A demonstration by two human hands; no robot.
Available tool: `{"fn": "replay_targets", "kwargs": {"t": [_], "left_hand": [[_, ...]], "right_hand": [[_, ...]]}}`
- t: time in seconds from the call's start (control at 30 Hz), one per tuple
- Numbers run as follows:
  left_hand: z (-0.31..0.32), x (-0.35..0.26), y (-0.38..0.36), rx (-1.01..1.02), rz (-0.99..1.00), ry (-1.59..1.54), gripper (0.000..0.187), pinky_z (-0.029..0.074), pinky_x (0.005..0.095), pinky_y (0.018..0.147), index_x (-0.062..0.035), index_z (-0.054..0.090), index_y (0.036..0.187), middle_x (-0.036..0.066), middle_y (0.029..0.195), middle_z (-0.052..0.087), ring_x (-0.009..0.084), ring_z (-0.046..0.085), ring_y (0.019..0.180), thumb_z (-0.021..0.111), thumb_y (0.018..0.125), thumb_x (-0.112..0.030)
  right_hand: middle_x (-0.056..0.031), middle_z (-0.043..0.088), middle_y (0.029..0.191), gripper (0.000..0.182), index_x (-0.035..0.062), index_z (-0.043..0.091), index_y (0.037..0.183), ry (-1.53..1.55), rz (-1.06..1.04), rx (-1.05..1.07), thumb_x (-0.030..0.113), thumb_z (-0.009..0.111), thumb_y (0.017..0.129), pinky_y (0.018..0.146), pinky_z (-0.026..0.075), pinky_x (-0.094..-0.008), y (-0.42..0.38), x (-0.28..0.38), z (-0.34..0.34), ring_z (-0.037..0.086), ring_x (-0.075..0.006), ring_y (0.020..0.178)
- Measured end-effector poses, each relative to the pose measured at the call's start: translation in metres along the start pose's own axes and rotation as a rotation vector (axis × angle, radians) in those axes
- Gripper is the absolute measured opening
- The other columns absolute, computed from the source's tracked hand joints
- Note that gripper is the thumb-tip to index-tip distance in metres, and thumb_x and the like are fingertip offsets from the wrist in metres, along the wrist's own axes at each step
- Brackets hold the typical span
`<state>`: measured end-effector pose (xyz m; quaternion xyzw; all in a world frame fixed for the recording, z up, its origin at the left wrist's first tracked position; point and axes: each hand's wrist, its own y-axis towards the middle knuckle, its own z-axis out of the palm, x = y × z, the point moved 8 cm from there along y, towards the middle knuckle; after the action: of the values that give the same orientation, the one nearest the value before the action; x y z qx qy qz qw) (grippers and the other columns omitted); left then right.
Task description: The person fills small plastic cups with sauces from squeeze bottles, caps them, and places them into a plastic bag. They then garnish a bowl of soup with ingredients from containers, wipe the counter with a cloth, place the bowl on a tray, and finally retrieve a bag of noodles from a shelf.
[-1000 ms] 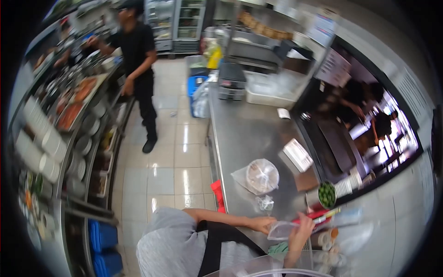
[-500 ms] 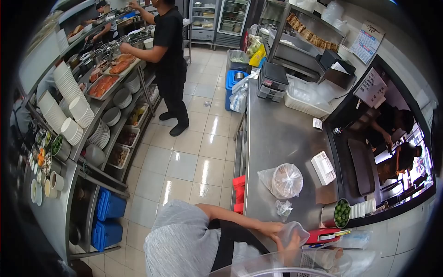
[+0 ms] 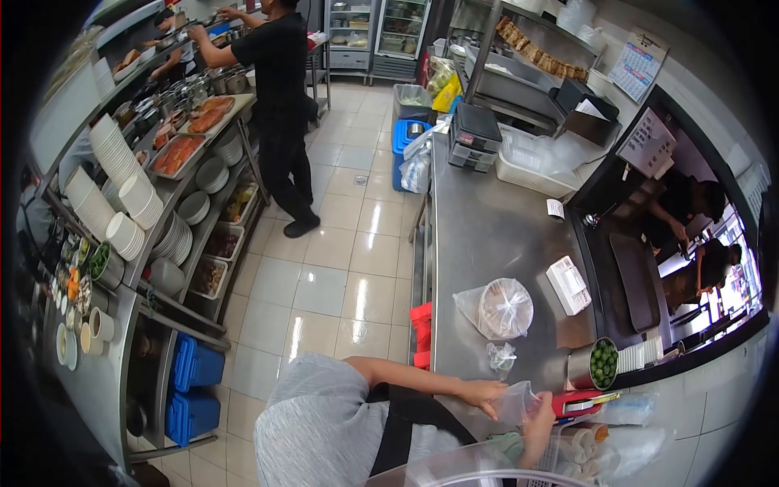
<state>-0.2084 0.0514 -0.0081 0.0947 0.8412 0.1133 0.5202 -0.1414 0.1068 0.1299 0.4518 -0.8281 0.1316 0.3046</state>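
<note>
The person's left hand (image 3: 480, 394) is reaching in to a thin, clear plastic bag (image 3: 514, 402) with its fingers extended along one edge, and whether they are actually pinching the film is staying too unclear to tell. The right hand (image 3: 539, 417) is curling at the opposite edge and appears to be holding the film between thumb and fingers. The bag is hanging between the two hands, near the close end of the long, grey stainless-steel counter (image 3: 479, 227). Just beyond it, a small, crumpled clear plastic packet (image 3: 501, 356) is lying beside a larger, rounded clear plastic bundle (image 3: 506, 309), while a cylindrical metal container (image 3: 579, 370) of round green fruit (image 3: 603, 363) is standing to the right. The step in hand is seemingly handling the bag with both hands; judging from this spread, the next move is calling for a secure fingertip hold on both edges without tearing the film.
</note>
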Motion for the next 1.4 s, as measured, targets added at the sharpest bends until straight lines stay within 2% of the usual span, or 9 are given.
{"fn": "replay_targets", "kwargs": {"t": [0.2,0.33,0.4,0.6,0.73,0.87,1.03,1.17,1.4], "left_hand": [[-0.004,-0.001,-0.002,-0.104,0.035,-0.037,0.079,0.035,0.041,0.092,-0.001,0.04,0.125,0.019,0.108,0.049,0.0354,0.046,0.105,0.072,0.069,-0.046],[-0.006,-0.007,0.003,-0.078,0.125,-0.031,0.068,0.038,0.0385,0.089,-0.0043,0.046,0.119,0.015,0.106,0.051,0.0322,0.048,0.102,0.077,0.066,-0.034],[-0.016,-0.017,0.002,-0.118,0.137,-0.064,0.069,0.039,0.0387,0.088,-0.0039,0.049,0.117,0.013,0.106,0.053,0.0308,0.05,0.102,0.079,0.063,-0.036],[0.021,0.018,0.022,0.058,-0.072,-0.064,0.054,0.039,0.0444,0.089,-0.0054,0.049,0.119,0.017,0.11,0.053,0.0368,0.049,0.103,0.067,0.072,-0.025],[0.03,0.029,0.011,-0.379,0.17,0.407,0.04,0.041,0.0396,0.086,-0.0041,0.056,0.105,0.013,0.101,0.058,0.0282,0.053,0.097,0.068,0.072,-0.023],[0.04,0.048,0.026,-0.223,-0.013,0.129,0.029,0.043,0.0405,0.082,-0.0072,0.058,0.102,0.015,0.102,0.059,0.0306,0.055,0.099,0.061,0.076,-0.018],[0.043,0.039,0.031,-0.09,-0.102,0.154,0.028,0.045,0.0423,0.077,-0.0072,0.059,0.1,0.016,0.095,0.062,0.0327,0.059,0.092,0.061,0.074,-0.016],[0.01,0.008,0.035,-0.257,-0.074,0.105,0.022,0.047,0.0453,0.07,-0.0052,0.06,0.09,0.018,0.086,0.062,0.0386,0.059,0.081,0.062,0.071,-0.017],[0.026,0.029,0.035,-0.262,-0.165,-0.06,0.025,0.048,0.0408,0.066,-0.0049,0.061,0.089,0.018,0.081,0.062,0.0367,0.06,0.074,0.064,0.07,-0.02]], "right_hand": [[-0.0045,0.045,0.067,0.017,0.0028,0.043,0.084,0.51,-0.172,-0.848,-0.008,0.05,0.073,0.052,0.041,-0.0208,-0.045,-0.022,-0.098,0.046,-0.0108,0.054],[-0.0114,0.051,0.102,0.061,-0.0018,0.044,0.119,0.241,0.095,-0.037,0.012,0.074,0.068,0.082,0.045,-0.0327,-0.04,-0.047,-0.036,0.052,-0.0204,0.094],[-0.0176,0.036,0.137,0.097,0.0015,0.032,0.136,0.161,0.049,0.237,0.03,0.082,0.06,0.104,0.028,-0.0375,-0.047,-0.088,0.037,0.034,-0.0313,0.127],[-0.0135,0.048,0.127,0.045,0.007,0.047,0.123,0.447,-0.108,-0.308,0.015,0.059,0.081,0.106,0.022,-0.0433,-0.015,-0.077,0.092,0.043,-0.0286,0.119],[-0.0138,0.054,0.12,0.024,0.0026,0.058,0.109,0.265,-0.02,-0.358,0.013,0.05,0.089,0.099,0.033,-0.0346,-0.007,-0.039,0.078,0.043,-0.0263,0.119],[-0.0158,0.051,0.126,0.034,0.0042,0.053,0.117,0.907,0.212,-0.225,0.012,0.052,0.084,0.104,0.027,-0.0384,-0.006,-0.073,0.101,0.041,-0.0256,0.123],[-0.0166,0.05,0.125,0.034,0.002,0.049,0.12,0.539,0.281,-0.244,0.014,0.051,0.088,0.101,0.031,-0.0327,-0.006,-0.032,0.074,0.042,-0.0251,0.122],[-0.0153,0.043,0.131,0.046,0.0002,0.039,0.128,0.799,-0.149,-0.487,0.019,0.053,0.088,0.104,0.027,-0.0329,-0.027,-0.042,0.046,0.037,-0.0246,0.126],[-0.0185,0.022,0.144,0.091,-0.0005,-0.001,0.142,0.878,0.118,-0.307,0.026,0.062,0.083,0.109,0.016,-0.0349,-0.055,-0.119,0.156,0.019,-0.0275,0.136]]}}
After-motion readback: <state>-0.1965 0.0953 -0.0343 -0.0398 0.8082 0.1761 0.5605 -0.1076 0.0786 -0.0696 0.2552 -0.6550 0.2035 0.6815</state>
